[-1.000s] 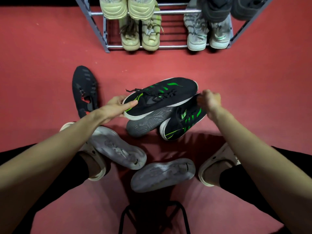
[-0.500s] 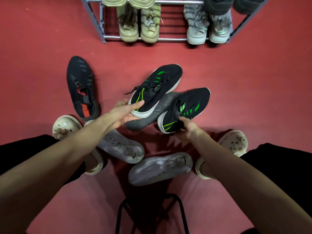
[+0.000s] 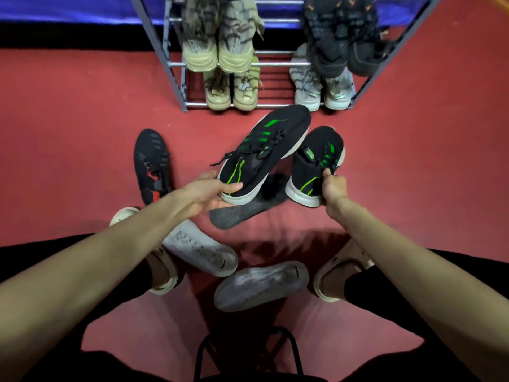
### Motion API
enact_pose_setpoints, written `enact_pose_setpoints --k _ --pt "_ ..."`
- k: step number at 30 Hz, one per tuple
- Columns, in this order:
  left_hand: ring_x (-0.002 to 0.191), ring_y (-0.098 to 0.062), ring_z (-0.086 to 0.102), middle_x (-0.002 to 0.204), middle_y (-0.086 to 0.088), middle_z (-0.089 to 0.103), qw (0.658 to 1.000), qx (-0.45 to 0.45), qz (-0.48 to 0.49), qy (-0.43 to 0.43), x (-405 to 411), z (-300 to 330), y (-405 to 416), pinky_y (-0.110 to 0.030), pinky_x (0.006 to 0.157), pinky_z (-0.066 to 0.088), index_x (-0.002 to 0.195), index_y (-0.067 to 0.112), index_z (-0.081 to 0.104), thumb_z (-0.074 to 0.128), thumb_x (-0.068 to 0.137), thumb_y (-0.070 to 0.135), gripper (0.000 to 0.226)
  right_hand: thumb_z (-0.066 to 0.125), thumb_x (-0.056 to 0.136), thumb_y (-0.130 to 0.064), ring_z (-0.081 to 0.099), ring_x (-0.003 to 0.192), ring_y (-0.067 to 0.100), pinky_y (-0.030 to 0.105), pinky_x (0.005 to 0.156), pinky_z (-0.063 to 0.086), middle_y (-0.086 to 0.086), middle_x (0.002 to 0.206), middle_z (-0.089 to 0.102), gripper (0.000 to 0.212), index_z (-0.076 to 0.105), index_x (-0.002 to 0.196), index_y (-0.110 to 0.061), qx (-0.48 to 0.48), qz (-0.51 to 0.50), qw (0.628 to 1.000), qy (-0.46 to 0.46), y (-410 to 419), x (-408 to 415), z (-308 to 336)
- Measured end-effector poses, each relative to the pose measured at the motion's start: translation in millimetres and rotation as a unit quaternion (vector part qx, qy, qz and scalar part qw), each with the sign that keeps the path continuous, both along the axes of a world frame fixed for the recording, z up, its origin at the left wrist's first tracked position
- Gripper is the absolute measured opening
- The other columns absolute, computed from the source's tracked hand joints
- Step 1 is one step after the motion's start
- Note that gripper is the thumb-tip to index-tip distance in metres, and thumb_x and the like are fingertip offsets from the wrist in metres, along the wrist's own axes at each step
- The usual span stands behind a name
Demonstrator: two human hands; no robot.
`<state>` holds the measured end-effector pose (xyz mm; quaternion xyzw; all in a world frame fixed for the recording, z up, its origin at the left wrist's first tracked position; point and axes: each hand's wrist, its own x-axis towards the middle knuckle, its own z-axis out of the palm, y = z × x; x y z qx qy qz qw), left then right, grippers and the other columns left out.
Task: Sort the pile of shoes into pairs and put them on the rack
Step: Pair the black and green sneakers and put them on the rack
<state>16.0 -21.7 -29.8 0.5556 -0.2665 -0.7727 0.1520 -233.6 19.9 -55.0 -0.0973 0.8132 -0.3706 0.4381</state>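
Pair, black-and-green sneakers, lifted just before the shoe rack (image 3: 176,78); left sneaker (image 3: 264,150) clasped at the heel by the left hand (image 3: 209,193); right sneaker (image 3: 316,164) pinched at the collar by the right hand (image 3: 334,187); likely light, soft knit uppers, firm soles; heel holds best.

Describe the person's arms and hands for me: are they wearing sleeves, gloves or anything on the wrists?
Both forearms are bare right up to the frame's edge: no sleeves are visible. The left hand and right hand wear no gloves, and I can see no watch, bracelet or ring on either. The fingers look slim, with short nails as far as the picture shows.
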Motion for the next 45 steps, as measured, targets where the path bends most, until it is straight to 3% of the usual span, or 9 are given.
enact_pose_setpoints --k 7,14,19,26,30,34,38,41,45 --pt "0.102 -0.026 0.064 0.122 -0.016 0.062 0.994 -0.048 0.002 0.099 -17.2 81.6 3.7 -0.039 0.084 0.057 0.128 -0.001 0.054 0.051 0.092 -0.001 0.037 0.041 0.097 -0.025 0.037 0.063 0.014 0.018 0.044 0.03 0.0 0.066 0.04 0.034 0.046 0.066 -0.012 -0.142 0.069 0.982 0.101 8.1 -25.8 90.7" --pt "0.094 -0.022 0.069 0.101 -0.008 0.073 0.986 -0.119 0.013 0.118 -37.8 136.2 -17.8 -0.043 0.084 0.056 0.113 0.005 0.061 0.05 0.092 0.001 0.024 0.041 0.098 -0.027 0.036 0.06 0.011 0.019 0.05 0.033 0.001 0.069 0.042 0.036 0.04 0.063 -0.018 -0.222 0.102 0.96 0.139 4.6 -53.3 151.1" --pt "0.11 -0.028 0.061 0.117 -0.015 0.064 0.98 -0.131 0.04 0.147 -62.0 160.0 -43.1 -0.049 0.092 0.052 0.108 0.004 0.061 0.05 0.093 0.004 0.018 0.045 0.096 -0.03 0.052 0.079 0.017 0.032 0.072 0.04 0.009 0.087 0.059 0.031 0.056 0.073 -0.011 -0.24 0.066 0.963 0.1 -29.6 -82.4 173.8" --pt "0.074 -0.013 0.068 0.071 0.001 0.075 0.972 -0.175 0.072 0.138 -115.5 161.2 -100.1 -0.039 0.078 0.055 0.093 0.013 0.062 0.05 0.095 0.01 0.013 0.044 0.096 -0.026 0.052 0.074 0.015 0.027 0.062 0.041 0.008 0.081 0.065 0.037 0.058 0.067 -0.009 -0.26 0.077 0.955 0.122 -98.1 -124.3 182.3" --pt "0.076 -0.015 0.069 0.082 -0.004 0.075 0.961 -0.189 0.106 0.171 -151.9 150.6 -136.6 -0.033 0.066 0.059 0.101 0.01 0.061 0.045 0.098 0.011 0.016 0.042 0.096 -0.028 0.047 0.078 0.017 0.029 0.062 0.038 0.017 0.09 0.063 0.038 0.054 0.066 -0.007 -0.259 0.066 0.951 0.157 -149.1 -145.0 177.3" --pt "0.086 -0.018 0.066 0.097 -0.006 0.069 0.949 -0.227 0.134 0.174 -187.4 137.6 -165.6 -0.038 0.079 0.056 0.106 0.008 0.062 0.045 0.098 0.008 0.019 0.044 0.095 -0.027 0.044 0.076 0.018 0.031 0.057 0.034 0.007 0.078 0.049 0.035 0.046 0.063 -0.013 -0.249 0.036 0.95 0.183 -202.1 -162.0 175.0" --pt "0.094 -0.023 0.064 0.109 -0.012 0.066 0.944 -0.247 0.14 0.167 -218.4 126.0 -188.2 -0.041 0.09 0.051 0.129 0.0 0.053 0.044 0.099 0.008 0.032 0.042 0.095 -0.029 0.041 0.083 0.022 0.031 0.071 0.028 0.023 0.088 0.048 0.044 0.06 0.091 0.011 -0.213 0.052 0.944 0.247 -242.0 -176.3 165.8" --pt "0.09 -0.023 0.065 0.101 -0.01 0.067 0.941 -0.25 0.152 0.169 -236.8 116.1 -203.5 -0.043 0.089 0.052 0.126 0.0 0.053 0.045 0.099 0.009 0.03 0.042 0.096 -0.029 0.036 0.081 0.023 0.028 0.068 0.025 0.019 0.085 0.04 0.043 0.038 0.058 -0.009 -0.197 0.05 0.937 0.283 -262.8 -187.4 152.8" --pt "0.101 -0.029 0.063 0.114 -0.017 0.064 0.941 -0.245 0.166 0.164 -249.6 103.3 -216.1 -0.047 0.096 0.05 0.131 -0.004 0.05 0.047 0.098 0.011 0.036 0.043 0.096 -0.027 0.036 0.08 0.025 0.029 0.067 0.025 0.013 0.083 0.043 0.044 0.029 0.057 -0.013 -0.189 0.042 0.932 0.307 -279.8 -200.2 140.9"
